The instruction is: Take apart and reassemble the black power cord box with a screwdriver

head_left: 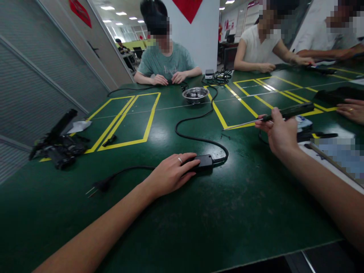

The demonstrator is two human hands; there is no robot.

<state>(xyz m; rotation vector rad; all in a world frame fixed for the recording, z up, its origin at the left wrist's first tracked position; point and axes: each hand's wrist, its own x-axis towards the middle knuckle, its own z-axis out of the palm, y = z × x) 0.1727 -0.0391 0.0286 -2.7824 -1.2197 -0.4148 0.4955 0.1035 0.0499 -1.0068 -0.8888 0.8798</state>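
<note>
My left hand (172, 172) is closed over a black power adapter (206, 163) lying on the table, with the fingers across its top and the thumb along its near side. The adapter's cord runs left to a two-pin plug (99, 186); on the other side a thicker black cable (182, 131) winds away toward the far side. My right hand (280, 129) holds a screwdriver (290, 112) above the table, its long thin shaft pointing left. Below the tip lie a few small dark screws (225, 135), apart from it.
A metal bowl (195, 94) with small items stands farther back on the green table (182, 235). Black parts (61, 146) are heaped at the left. Yellow tape marks rectangles. Co-workers sit opposite and at the right; one hand (352, 110) rests near my right arm.
</note>
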